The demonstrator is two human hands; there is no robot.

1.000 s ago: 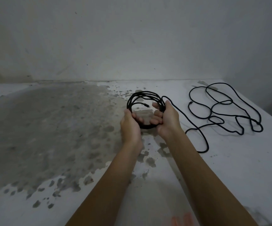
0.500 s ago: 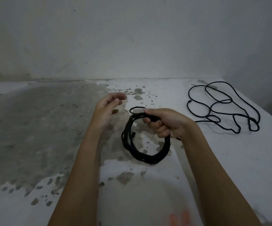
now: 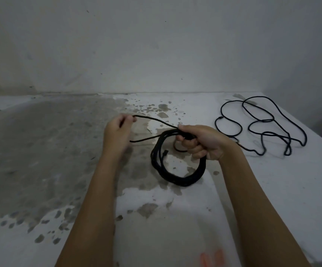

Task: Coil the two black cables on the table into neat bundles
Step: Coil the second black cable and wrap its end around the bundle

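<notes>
Right hand (image 3: 200,141) grips coil (image 3: 177,170); left hand (image 3: 117,130) pinches tail (image 3: 152,120). Likely next: wrap tail round coil. Second cable (image 3: 262,122) untouched.

Open room is left over the grey left part of the table (image 3: 31,151). The middle is blocked by the coil (image 3: 175,179). The right side is taken up by the loose cable (image 3: 264,120).
</notes>
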